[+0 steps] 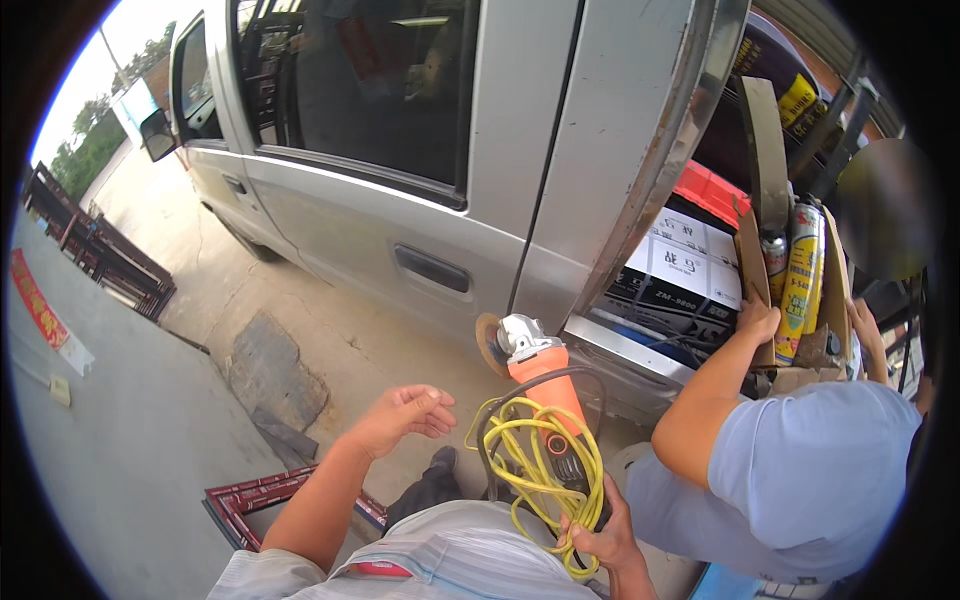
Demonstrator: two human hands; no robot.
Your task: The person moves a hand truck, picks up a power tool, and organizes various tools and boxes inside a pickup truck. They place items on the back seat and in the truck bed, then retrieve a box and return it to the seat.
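Observation:
My right hand [608, 540] grips an orange angle grinder [548, 385] near its rear end, together with loops of its yellow cord [530, 470]. The grinder's metal head and disc [490, 343] point up and away from me, near the side of the silver van. A dark length of cable [555, 372] crosses over the orange body. To the left of the grinder, my left hand [405, 415] is in the air, fingers stretched out and somewhat bent, touching nothing.
A silver van [380, 220] stands ahead, its rear open at the right. There a co-worker [800, 460] holds a cardboard box [840, 290] with spray cans [800, 280], beside a white-and-black carton [680, 265]. Dark red frames [245, 497] and a flat slab [272, 370] lie left.

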